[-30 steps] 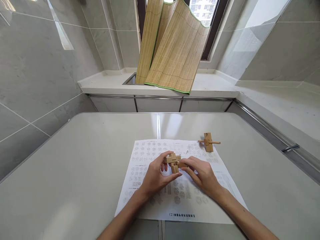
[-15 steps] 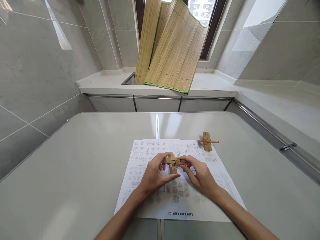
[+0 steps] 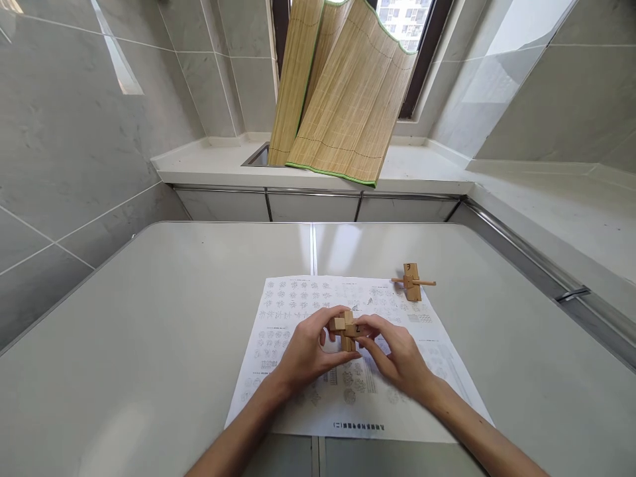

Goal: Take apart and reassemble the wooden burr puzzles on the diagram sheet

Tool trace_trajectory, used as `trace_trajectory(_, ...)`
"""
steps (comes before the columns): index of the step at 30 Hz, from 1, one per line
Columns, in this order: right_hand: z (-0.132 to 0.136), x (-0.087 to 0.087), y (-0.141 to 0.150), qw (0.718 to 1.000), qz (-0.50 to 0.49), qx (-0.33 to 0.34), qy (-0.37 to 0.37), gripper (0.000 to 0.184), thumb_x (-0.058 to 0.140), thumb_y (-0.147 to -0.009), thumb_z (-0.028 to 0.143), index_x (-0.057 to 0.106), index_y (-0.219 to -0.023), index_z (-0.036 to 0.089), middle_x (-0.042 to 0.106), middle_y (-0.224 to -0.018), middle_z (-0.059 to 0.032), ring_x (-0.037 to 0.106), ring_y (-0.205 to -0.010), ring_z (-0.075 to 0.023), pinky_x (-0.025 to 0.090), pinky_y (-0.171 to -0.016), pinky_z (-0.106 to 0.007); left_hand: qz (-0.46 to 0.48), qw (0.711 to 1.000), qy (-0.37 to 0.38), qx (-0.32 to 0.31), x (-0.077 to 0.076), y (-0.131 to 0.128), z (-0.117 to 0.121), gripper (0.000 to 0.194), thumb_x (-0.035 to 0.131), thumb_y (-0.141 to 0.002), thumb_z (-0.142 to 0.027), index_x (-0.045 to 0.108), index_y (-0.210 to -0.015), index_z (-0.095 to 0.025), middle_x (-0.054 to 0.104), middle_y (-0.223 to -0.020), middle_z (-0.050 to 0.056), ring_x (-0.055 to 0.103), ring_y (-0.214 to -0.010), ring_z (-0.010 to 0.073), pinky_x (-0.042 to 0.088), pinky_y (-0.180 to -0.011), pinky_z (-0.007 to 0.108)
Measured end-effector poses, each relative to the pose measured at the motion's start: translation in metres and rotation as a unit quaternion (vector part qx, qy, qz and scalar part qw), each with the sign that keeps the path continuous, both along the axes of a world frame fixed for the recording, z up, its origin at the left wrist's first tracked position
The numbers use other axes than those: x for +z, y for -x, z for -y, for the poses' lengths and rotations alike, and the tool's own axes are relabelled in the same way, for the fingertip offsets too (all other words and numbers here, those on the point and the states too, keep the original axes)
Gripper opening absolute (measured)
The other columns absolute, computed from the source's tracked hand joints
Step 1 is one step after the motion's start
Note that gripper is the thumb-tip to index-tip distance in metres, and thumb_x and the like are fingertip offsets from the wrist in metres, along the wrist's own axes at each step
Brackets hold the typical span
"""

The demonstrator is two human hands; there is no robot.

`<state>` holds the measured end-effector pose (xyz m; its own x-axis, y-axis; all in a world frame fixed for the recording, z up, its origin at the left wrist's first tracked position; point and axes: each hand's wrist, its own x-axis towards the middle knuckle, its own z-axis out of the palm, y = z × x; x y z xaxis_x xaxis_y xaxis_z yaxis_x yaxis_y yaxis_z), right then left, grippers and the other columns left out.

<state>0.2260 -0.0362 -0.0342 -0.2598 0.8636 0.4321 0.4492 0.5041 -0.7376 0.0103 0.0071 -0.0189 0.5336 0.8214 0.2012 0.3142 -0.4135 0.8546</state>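
Your left hand (image 3: 312, 341) comes in from the lower left, palm turned inward, forefinger up over the top and thumb stretched out under the bottom — gripping the light-brown interlocking wooden block puzzle (image 3: 346, 330). Your right hand (image 3: 397, 348) comes in from the lower right, angled up and leftward, pinching the puzzle's right end between thumb and fingers, by a dark mark. Both forearms slant inward, so the hands nearly meet at the puzzle.

The puzzle is up between your hands, over the middle of the white printed paper sheet (image 3: 417, 411) with its rows of small diagrams, print upside down to you. Sheet lies on the pale glossy tabletop (image 3: 149, 331). Second piece, a brown wooden block crossed by a thin rod (image 3: 413, 283) — at the sheet's upper right corner, well apart from your hands.
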Motion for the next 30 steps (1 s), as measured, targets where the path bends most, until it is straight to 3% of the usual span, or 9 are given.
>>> trace_trajectory(5,-0.004,0.003,-0.001,0.995,-0.049,-0.081,0.044,0.028,0.048,-0.108,0.042,0.060,-0.128,0.026,0.064,-0.084,-0.0025,0.062,-0.074,-0.0211,0.054,-0.071,-0.034,0.061,0.997,0.039,0.007,0.005,-0.001,0.001,0.072,0.092,-0.076,-0.042,0.060,-0.137,-0.025,0.072,-0.103,0.003,0.060,-0.080,0.0171,0.056,-0.077,0.032)
trace_trajectory(7,-0.006,0.005,-0.001,0.995,-0.035,-0.062,0.067,0.028,0.048,-0.108,0.044,0.062,-0.123,0.025,0.064,-0.087,-0.0033,0.060,-0.075,-0.0208,0.052,-0.072,-0.034,0.080,0.995,0.052,0.000,0.008,-0.001,0.002,0.071,0.091,-0.076,-0.043,0.060,-0.138,-0.024,0.071,-0.102,0.004,0.061,-0.080,0.0171,0.057,-0.080,0.033)
trace_trajectory(10,-0.007,0.010,-0.002,0.993,-0.026,-0.005,0.112,0.031,0.043,-0.110,0.047,0.063,-0.101,0.024,0.065,-0.088,-0.0037,0.057,-0.075,-0.0198,0.049,-0.071,-0.033,0.089,0.995,0.050,-0.019,0.014,-0.002,0.004,0.065,0.089,-0.079,-0.041,0.061,-0.135,-0.026,0.071,-0.118,0.007,0.066,-0.093,0.0211,0.058,-0.089,0.038)
trace_trajectory(15,-0.005,0.016,-0.004,0.967,-0.090,0.058,0.232,0.042,0.040,-0.109,0.055,0.055,-0.087,0.023,0.052,-0.069,0.0028,0.049,-0.063,-0.0165,0.043,-0.062,-0.029,0.083,0.995,0.023,-0.053,0.017,-0.001,0.006,0.060,0.084,-0.084,-0.031,0.058,-0.138,-0.028,0.069,-0.131,0.009,0.067,-0.114,0.0272,0.054,-0.102,0.044)
trace_trajectory(20,-0.005,0.016,-0.004,0.961,-0.115,0.067,0.243,0.044,0.046,-0.106,0.059,0.055,-0.084,0.023,0.049,-0.065,0.0042,0.043,-0.059,-0.0148,0.037,-0.059,-0.028,0.077,0.995,0.010,-0.066,0.014,0.000,0.007,0.060,0.078,-0.089,-0.025,0.053,-0.144,-0.030,0.066,-0.136,0.008,0.063,-0.121,0.0268,0.051,-0.106,0.044)
trace_trajectory(23,-0.009,0.015,-0.002,0.946,-0.175,0.041,0.270,0.043,0.052,-0.104,0.061,0.057,-0.085,0.023,0.050,-0.062,0.0048,0.045,-0.055,-0.0141,0.039,-0.058,-0.028,0.064,0.998,0.012,-0.027,0.013,-0.001,0.007,0.069,0.078,-0.089,-0.026,0.047,-0.151,-0.034,0.062,-0.141,0.007,0.064,-0.118,0.0259,0.052,-0.103,0.043)
trace_trajectory(25,-0.015,0.014,-0.002,0.912,-0.263,0.011,0.314,0.044,0.057,-0.101,0.061,0.056,-0.081,0.022,0.053,-0.064,0.0036,0.048,-0.053,-0.0135,0.042,-0.055,-0.028,0.059,0.998,0.028,0.022,0.012,-0.003,0.006,0.078,0.081,-0.087,-0.029,0.041,-0.154,-0.035,0.060,-0.145,0.008,0.065,-0.111,0.0243,0.054,-0.097,0.042)
trace_trajectory(26,-0.018,0.014,-0.004,0.883,-0.318,-0.007,0.346,0.045,0.060,-0.099,0.061,0.056,-0.078,0.021,0.054,-0.066,0.0028,0.048,-0.051,-0.0128,0.042,-0.050,-0.027,0.059,0.996,0.038,0.045,0.011,-0.003,0.005,0.079,0.081,-0.087,-0.030,0.040,-0.154,-0.034,0.059,-0.146,0.008,0.066,-0.108,0.0233,0.054,-0.095,0.042)
trace_trajectory(30,-0.028,0.012,-0.019,0.735,-0.477,-0.030,0.482,0.026,0.066,-0.099,0.044,0.063,-0.091,0.019,0.057,-0.072,0.0008,0.043,-0.047,-0.0094,0.036,-0.034,-0.019,0.056,0.992,0.068,0.091,0.007,-0.004,0.003,0.062,0.075,-0.093,-0.036,0.047,-0.147,-0.028,0.062,-0.139,0.010,0.066,-0.102,0.0214,0.054,-0.093,0.041)
